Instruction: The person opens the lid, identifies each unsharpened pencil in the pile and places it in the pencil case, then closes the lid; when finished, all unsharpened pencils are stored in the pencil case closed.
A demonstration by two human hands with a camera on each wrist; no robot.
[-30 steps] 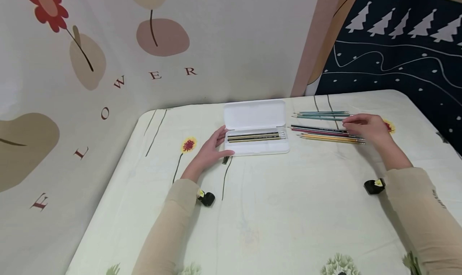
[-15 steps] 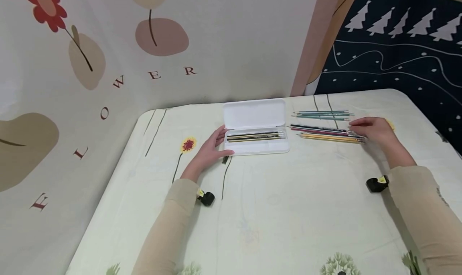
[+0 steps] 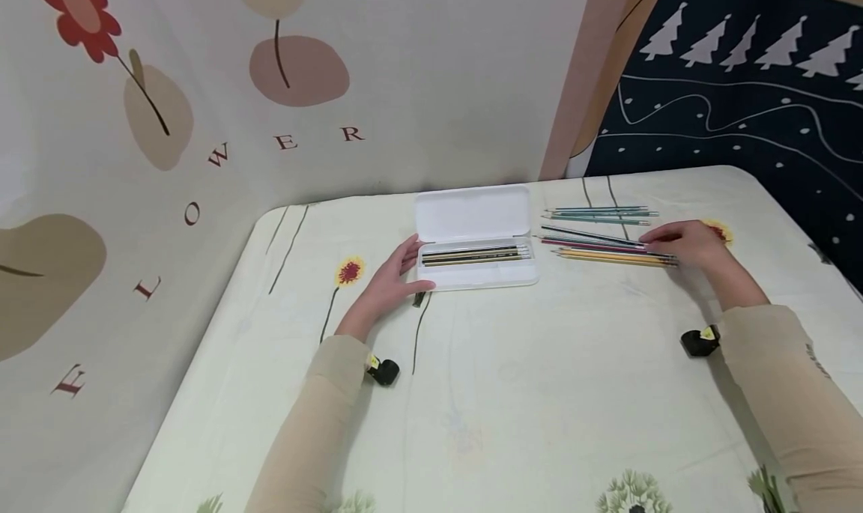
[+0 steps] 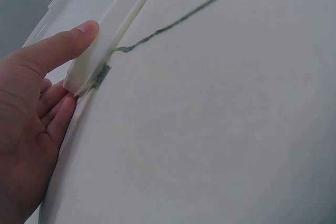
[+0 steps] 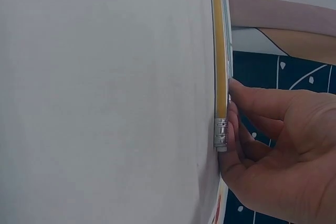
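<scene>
An open white pencil case (image 3: pixel 477 275) lies on the table with several black-and-gold striped pencils (image 3: pixel 475 256) in its base. My left hand (image 3: pixel 387 281) holds the case's left end, thumb on the near rim and fingers at the far corner. The left wrist view shows that thumb over the case edge (image 4: pixel 113 30). To the right, my right hand (image 3: pixel 691 245) pinches the end of a dark pencil (image 3: pixel 589 234), which slants above its neighbours. Just below it lie a red pencil (image 3: pixel 586 244) and several yellow pencils (image 3: pixel 613 257). The right wrist view has a yellow pencil (image 5: pixel 220 66) hiding the pinched end.
Several teal pencils (image 3: pixel 596 215) lie behind the dark one, near the table's back edge. A pale flowered cloth (image 3: pixel 512 393) covers the table. Behind rise a printed curtain (image 3: pixel 431 71) and a dark cloth with white trees (image 3: pixel 735 116).
My right hand has come off the teal pencils to the dark pencil and now pinches it. The dark pencil has swung apart from the red one. My left hand stays on the case.
</scene>
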